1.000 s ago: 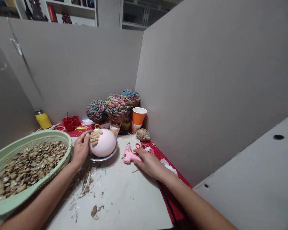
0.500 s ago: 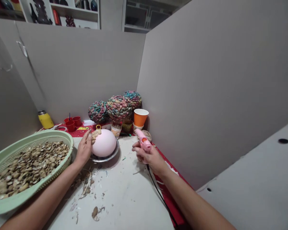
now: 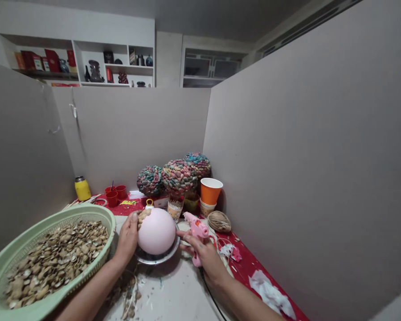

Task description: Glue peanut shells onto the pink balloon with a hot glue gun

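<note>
A pale pink balloon (image 3: 157, 232) rests in a shallow metal bowl (image 3: 155, 260). Several peanut shells (image 3: 143, 217) are stuck on its upper left side. My left hand (image 3: 128, 238) is curved against that side, its fingers on the shells and partly hidden behind the balloon. In my right hand (image 3: 205, 254) is a pink glue gun (image 3: 198, 227), nozzle toward the upper left. Some right fingers stretch out beside the balloon, near the bowl's rim. A cord runs from the gun down the table.
A green basket (image 3: 112, 223) of peanut shells stands at left. Behind are colourful shell-covered balls (image 3: 178, 176), an orange paper cup (image 3: 210, 192), red cups (image 3: 112, 198) and a yellow jar (image 3: 82, 189). Twine (image 3: 219, 221) and crumpled tissue (image 3: 270, 292) lie right. Grey partitions enclose the table.
The view has tipped upward, showing more shelves. My right hand has brought the glue gun closer to the balloon, fingers extending toward it. My left hand stays against the shells.
</note>
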`<state>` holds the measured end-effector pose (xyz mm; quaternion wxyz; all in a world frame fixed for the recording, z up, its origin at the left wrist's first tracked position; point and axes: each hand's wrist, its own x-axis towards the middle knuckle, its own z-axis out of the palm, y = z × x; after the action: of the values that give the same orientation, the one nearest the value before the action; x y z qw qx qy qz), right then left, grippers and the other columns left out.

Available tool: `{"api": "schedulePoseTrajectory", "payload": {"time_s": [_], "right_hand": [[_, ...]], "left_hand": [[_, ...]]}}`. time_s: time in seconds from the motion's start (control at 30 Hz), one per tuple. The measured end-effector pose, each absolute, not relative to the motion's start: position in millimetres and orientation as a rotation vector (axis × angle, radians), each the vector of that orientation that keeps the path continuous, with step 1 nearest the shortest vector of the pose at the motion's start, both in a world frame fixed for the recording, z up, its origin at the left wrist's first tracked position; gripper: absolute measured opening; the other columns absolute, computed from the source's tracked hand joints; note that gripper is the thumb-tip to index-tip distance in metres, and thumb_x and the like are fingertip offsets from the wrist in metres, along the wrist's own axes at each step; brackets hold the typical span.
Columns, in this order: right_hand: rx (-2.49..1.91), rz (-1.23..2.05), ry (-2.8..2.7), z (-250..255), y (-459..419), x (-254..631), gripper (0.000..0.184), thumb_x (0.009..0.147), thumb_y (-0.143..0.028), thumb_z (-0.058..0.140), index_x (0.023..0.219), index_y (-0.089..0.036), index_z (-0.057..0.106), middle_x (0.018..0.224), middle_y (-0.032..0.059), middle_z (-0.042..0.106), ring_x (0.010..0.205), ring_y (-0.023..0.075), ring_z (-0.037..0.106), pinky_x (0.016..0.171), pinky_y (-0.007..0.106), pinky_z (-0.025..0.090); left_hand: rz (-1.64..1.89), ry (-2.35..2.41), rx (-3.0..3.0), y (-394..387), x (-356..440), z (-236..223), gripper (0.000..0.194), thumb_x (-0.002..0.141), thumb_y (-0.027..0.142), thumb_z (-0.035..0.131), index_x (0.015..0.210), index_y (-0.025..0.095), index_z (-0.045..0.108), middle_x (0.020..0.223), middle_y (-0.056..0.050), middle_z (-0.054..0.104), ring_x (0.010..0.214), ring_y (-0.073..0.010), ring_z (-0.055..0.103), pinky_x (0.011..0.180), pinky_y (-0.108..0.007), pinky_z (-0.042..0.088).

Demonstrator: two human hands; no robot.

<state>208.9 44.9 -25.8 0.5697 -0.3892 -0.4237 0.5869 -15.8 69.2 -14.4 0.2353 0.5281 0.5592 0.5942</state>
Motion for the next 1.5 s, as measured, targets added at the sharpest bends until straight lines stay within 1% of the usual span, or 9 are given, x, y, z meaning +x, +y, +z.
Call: {"api": "schedulePoseTrajectory", "payload": {"time_s": [0.4, 0.53, 0.63, 0.8, 0.97, 1.1, 1.2, 1.3, 1.5], "right_hand": [[-0.971, 1.219, -1.065, -24, 35, 233, 0.043, 0.065, -0.056, 0.081, 0.084, -0.019, 0.071, 0.109, 0.0120, 0.072, 0.096, 0.0280, 0.069, 0.077, 0.035, 0.055], [-0.999, 1.158, -1.132, -7, 40, 235, 0.039, 0.074, -0.056, 0.074, 0.091, -0.021, 0.071, 0.119, 0.0105, 0.069, 0.098, 0.0282, 0.069, 0.050, 0.022, 0.044], [-0.980, 1.164, -1.169, -2, 45, 224, 0.038, 0.073, -0.053, 0.073, 0.093, -0.021, 0.071, 0.117, 0.0098, 0.069, 0.085, 0.0234, 0.069, 0.041, 0.019, 0.034], [-0.923, 1.220, -1.226, 0, 52, 203, 0.039, 0.072, -0.053, 0.071, 0.090, -0.018, 0.073, 0.086, 0.0073, 0.070, 0.053, 0.0128, 0.054, 0.040, 0.022, 0.032], [-0.940, 1.190, -1.228, -5, 54, 198, 0.041, 0.069, -0.055, 0.074, 0.087, -0.018, 0.073, 0.100, 0.0102, 0.070, 0.077, 0.0214, 0.063, 0.046, 0.024, 0.039], [-0.987, 1.166, -1.230, -11, 53, 201, 0.038, 0.073, -0.053, 0.072, 0.089, -0.018, 0.072, 0.101, 0.0106, 0.070, 0.082, 0.0245, 0.064, 0.048, 0.026, 0.041], [-0.953, 1.110, -1.250, -16, 53, 205, 0.030, 0.077, -0.049, 0.070, 0.088, -0.021, 0.072, 0.103, 0.0099, 0.071, 0.094, 0.0282, 0.065, 0.068, 0.034, 0.052], [-0.934, 1.033, -1.303, -24, 55, 213, 0.024, 0.073, -0.044, 0.074, 0.086, -0.024, 0.075, 0.103, 0.0092, 0.072, 0.106, 0.0311, 0.061, 0.088, 0.041, 0.051], [-0.954, 1.054, -1.369, -42, 56, 228, 0.032, 0.061, -0.042, 0.083, 0.090, -0.029, 0.077, 0.098, 0.0094, 0.070, 0.101, 0.0338, 0.059, 0.080, 0.043, 0.054]], "left_hand": [[1.444, 1.441, 1.606, 57, -10, -2, 0.066, 0.082, 0.061, 0.059, 0.127, 0.013, 0.063, 0.129, -0.018, 0.067, 0.122, -0.0337, 0.060, 0.106, -0.048, 0.044], [1.388, 1.400, 1.689, 55, -12, 1, 0.067, 0.080, 0.058, 0.063, 0.132, 0.014, 0.059, 0.134, -0.018, 0.064, 0.125, -0.0335, 0.058, 0.110, -0.050, 0.040], [1.380, 1.385, 1.791, 50, -14, 2, 0.067, 0.079, 0.054, 0.066, 0.133, 0.016, 0.058, 0.140, -0.018, 0.058, 0.131, -0.0331, 0.052, 0.114, -0.051, 0.036], [1.369, 1.417, 2.088, 40, -18, 3, 0.062, 0.083, 0.046, 0.067, 0.137, 0.017, 0.055, 0.147, -0.019, 0.050, 0.140, -0.0317, 0.044, 0.117, -0.049, 0.033], [1.287, 1.503, 2.084, 38, -21, -5, 0.060, 0.091, 0.044, 0.057, 0.143, 0.015, 0.048, 0.147, -0.020, 0.052, 0.138, -0.0314, 0.047, 0.116, -0.052, 0.035], [1.214, 1.529, 2.096, 36, -22, -15, 0.078, 0.085, 0.049, 0.066, 0.150, 0.019, 0.037, 0.157, -0.020, 0.039, 0.145, -0.0350, 0.037, 0.118, -0.055, 0.031], [1.194, 1.515, 2.203, 34, -24, -18, 0.092, 0.077, 0.047, 0.075, 0.154, 0.022, 0.030, 0.163, -0.020, 0.027, 0.150, -0.0377, 0.024, 0.119, -0.058, 0.026], [1.175, 1.458, 2.322, 32, -25, -19, 0.094, 0.076, 0.042, 0.078, 0.153, 0.023, 0.029, 0.159, -0.020, 0.035, 0.148, -0.0374, 0.030, 0.119, -0.056, 0.029], [1.290, 1.456, 2.386, 34, -24, -19, 0.096, 0.073, 0.039, 0.081, 0.152, 0.027, 0.026, 0.150, -0.017, 0.044, 0.141, -0.0364, 0.041, 0.116, -0.056, 0.036]]}}
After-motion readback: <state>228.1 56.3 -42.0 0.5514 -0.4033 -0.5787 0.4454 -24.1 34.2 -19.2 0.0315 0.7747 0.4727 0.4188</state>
